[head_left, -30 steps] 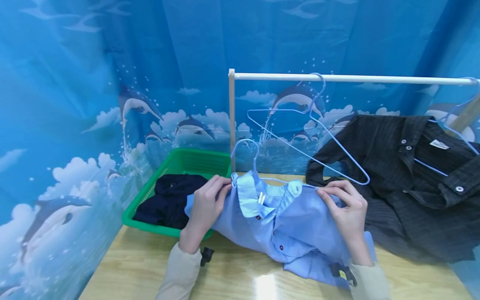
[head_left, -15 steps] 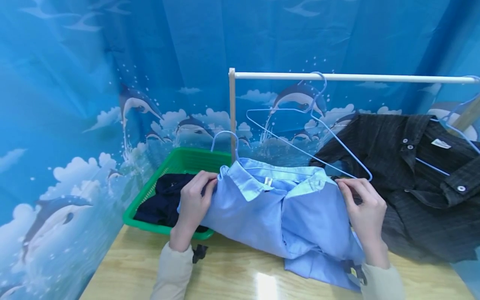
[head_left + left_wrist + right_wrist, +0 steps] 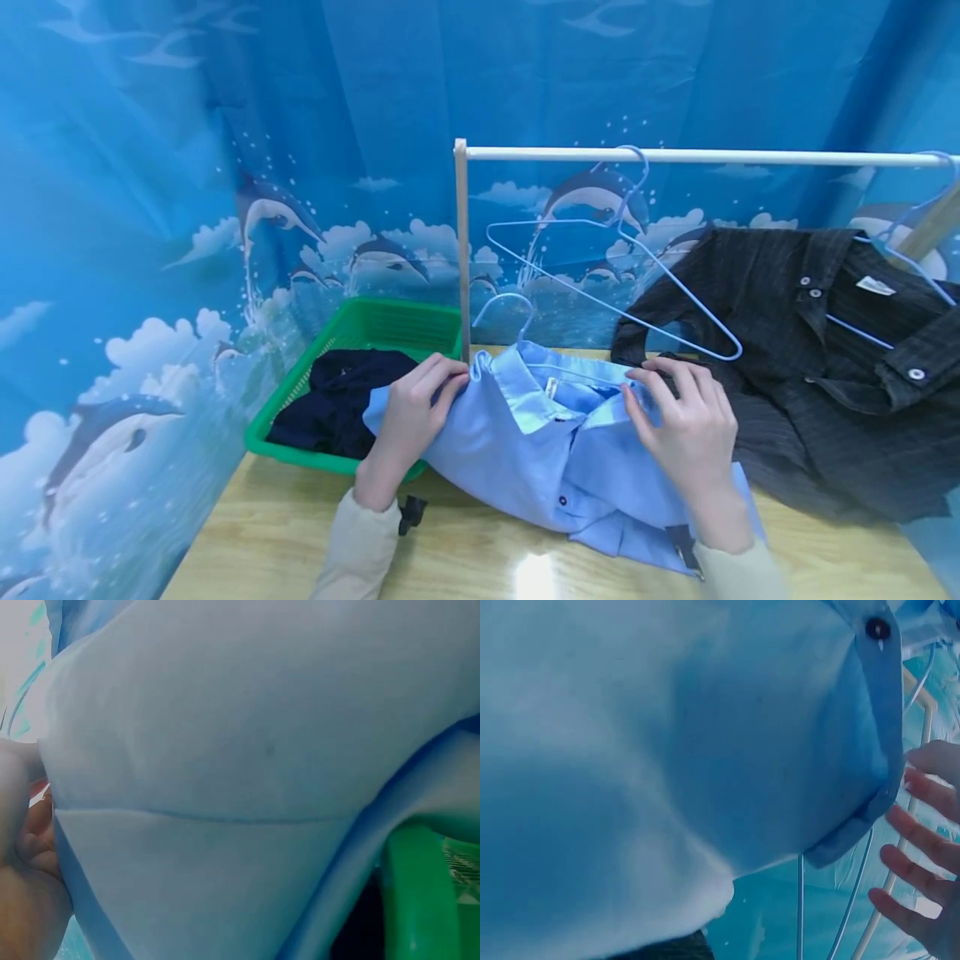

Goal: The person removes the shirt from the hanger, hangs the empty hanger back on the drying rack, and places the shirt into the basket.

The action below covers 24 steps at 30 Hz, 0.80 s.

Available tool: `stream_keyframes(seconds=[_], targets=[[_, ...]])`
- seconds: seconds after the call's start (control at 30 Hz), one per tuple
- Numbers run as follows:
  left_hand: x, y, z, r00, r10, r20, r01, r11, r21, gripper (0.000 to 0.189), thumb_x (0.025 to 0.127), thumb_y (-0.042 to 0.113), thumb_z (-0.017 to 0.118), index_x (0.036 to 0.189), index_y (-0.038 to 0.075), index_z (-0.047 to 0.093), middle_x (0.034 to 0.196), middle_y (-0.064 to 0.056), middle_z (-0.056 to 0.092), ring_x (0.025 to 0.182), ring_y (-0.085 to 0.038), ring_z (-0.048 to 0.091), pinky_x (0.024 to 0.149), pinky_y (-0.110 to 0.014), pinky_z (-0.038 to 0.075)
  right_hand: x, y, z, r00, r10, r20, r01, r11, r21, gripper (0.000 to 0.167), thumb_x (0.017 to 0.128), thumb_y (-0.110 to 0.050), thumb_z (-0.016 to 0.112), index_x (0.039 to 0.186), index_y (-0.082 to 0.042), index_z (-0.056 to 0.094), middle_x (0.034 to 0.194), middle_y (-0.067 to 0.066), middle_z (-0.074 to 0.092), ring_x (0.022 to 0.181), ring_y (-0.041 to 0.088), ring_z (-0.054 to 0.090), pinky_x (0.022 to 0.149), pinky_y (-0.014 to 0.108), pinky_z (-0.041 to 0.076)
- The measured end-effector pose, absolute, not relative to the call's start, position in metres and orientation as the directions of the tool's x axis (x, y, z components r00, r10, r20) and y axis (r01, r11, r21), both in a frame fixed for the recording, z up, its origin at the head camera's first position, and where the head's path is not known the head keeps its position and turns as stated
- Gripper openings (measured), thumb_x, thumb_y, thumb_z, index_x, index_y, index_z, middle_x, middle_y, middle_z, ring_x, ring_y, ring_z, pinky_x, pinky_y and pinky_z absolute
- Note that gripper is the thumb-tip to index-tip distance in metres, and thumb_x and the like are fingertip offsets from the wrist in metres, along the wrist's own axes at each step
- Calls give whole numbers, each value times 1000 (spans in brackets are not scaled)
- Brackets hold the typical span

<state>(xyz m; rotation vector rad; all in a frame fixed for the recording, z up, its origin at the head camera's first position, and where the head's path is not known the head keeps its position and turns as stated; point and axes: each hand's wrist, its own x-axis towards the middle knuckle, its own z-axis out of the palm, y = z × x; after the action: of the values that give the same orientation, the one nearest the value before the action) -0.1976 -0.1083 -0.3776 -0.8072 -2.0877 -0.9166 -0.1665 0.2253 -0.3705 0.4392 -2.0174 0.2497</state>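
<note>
Blue shirt (image 3: 517, 475), long axis crosswise.
My left hand (image 3: 415, 404) pinches one shoulder (image 3: 474, 400); collar (image 3: 525, 400) lies rightward, nearer my right hand (image 3: 690, 425), fingers spread.

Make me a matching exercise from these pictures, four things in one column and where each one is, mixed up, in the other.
Things:
1. Light-blue collared cloth shirt
2. Crumpled navy cloth garment
3. Black striped button-up shirt
4. Bare light-blue wire hanger

Places:
A. At the far right
B. Hooked over the white rail
C. Pinched by the left hand
D. In the green plastic basket

Pairs: 1-C, 2-D, 3-A, 4-B
</note>
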Motion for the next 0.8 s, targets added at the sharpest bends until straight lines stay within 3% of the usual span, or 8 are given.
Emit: stream_keyframes(seconds=[0.3,0.63,0.8], targets=[[-197,-109,-376,-562,244,790,748,557,361,3,94,6,71,98,5,73,90,-4,68,80,-15,69,70,-28,59,-167,222,-377,-549,-140,824,-345,936,-71,21,90,-17,67,103,-2,72,113,21,66,104,44,57,91,62,45],[-199,-114,-376,-535,224,815,774,516,366,5,97,5,67,97,5,72,89,-3,68,76,-14,66,65,-28,56,-164,227,-376,-607,41,793,-194,961,-199,15,89,-12,67,95,1,67,107,22,62,97,46,54,80,61,45],[-201,-115,-378,-525,218,823,779,512,361,7,99,8,66,97,6,72,88,-2,68,74,-12,65,63,-26,54,-164,228,-378,-647,66,760,-188,952,-243,11,89,-11,64,95,-1,66,105,21,62,95,46,54,74,59,43]])
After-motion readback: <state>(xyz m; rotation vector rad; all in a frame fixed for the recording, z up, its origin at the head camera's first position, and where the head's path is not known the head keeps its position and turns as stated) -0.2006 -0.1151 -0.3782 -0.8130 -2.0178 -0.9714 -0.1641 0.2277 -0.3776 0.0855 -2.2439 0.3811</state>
